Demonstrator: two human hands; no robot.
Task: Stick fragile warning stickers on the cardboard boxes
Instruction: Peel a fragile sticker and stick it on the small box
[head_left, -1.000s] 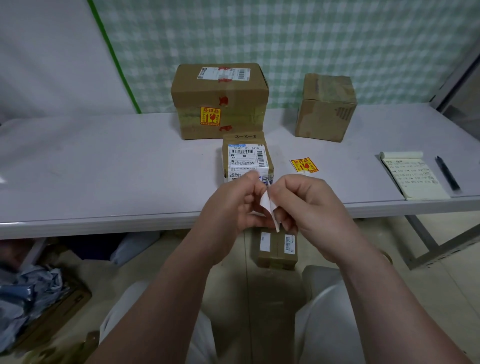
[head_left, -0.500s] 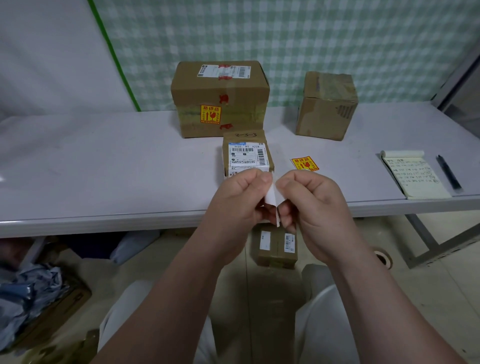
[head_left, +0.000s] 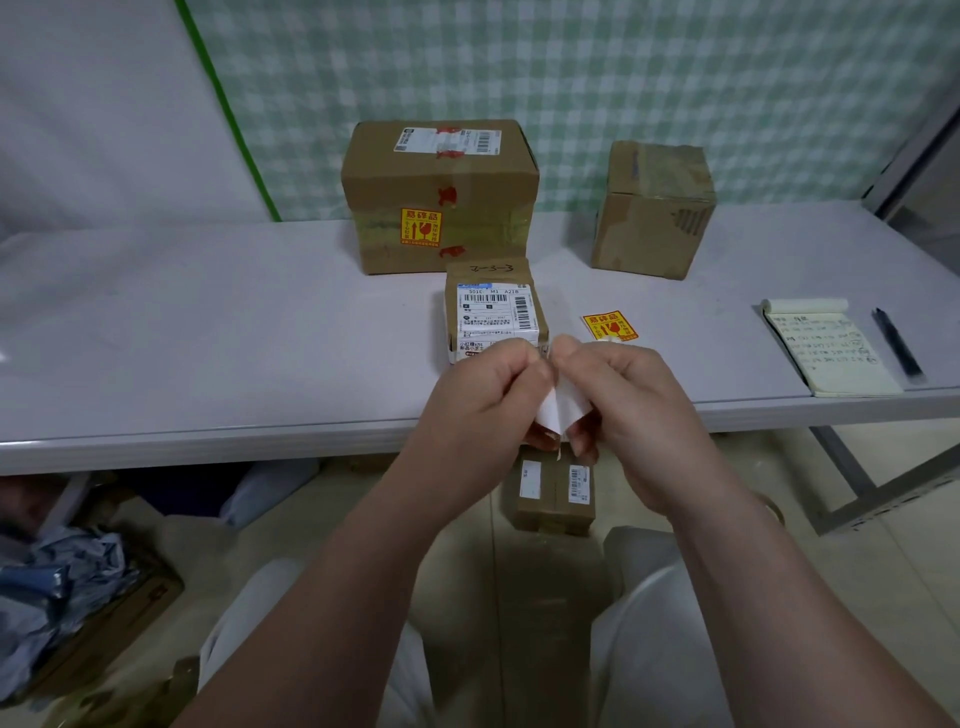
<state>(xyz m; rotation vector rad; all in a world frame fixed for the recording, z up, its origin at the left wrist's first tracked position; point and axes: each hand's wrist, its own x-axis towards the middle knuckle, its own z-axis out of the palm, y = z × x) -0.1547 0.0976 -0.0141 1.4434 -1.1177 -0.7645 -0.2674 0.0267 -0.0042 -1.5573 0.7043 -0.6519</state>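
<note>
Green-checked cloth backs a pale bench (head_left: 208, 338) carrying three cardboard boxes: a large box (head_left: 441, 176) at the far edge, its front face already bearing a yellow fragile label (head_left: 421, 226); a cube box (head_left: 654, 208) further right along that edge, with no label visible; and a small box (head_left: 496, 312) just in front of the large one, toward the near edge. Your left hand (head_left: 478, 405) and right hand (head_left: 623, 400) meet over the near edge, directly before the small box, each with curled fingers pinching one sticker (head_left: 563, 413). Its white backing faces you, with a trace of orange at the lower corner. You appear to be separating sticker from backing. Expect it to handle as thin, light, limp paper that curls and clings to itself. Hold it by one corner or the outer margin, keeping your fingers off the adhesive face. A spare sticker (head_left: 609, 326) lies flat just right of the small box. A notepad (head_left: 826, 348) and pen (head_left: 898, 343) lie toward the right end. One further carton (head_left: 553, 493) sits on the floor beneath the bench.
</note>
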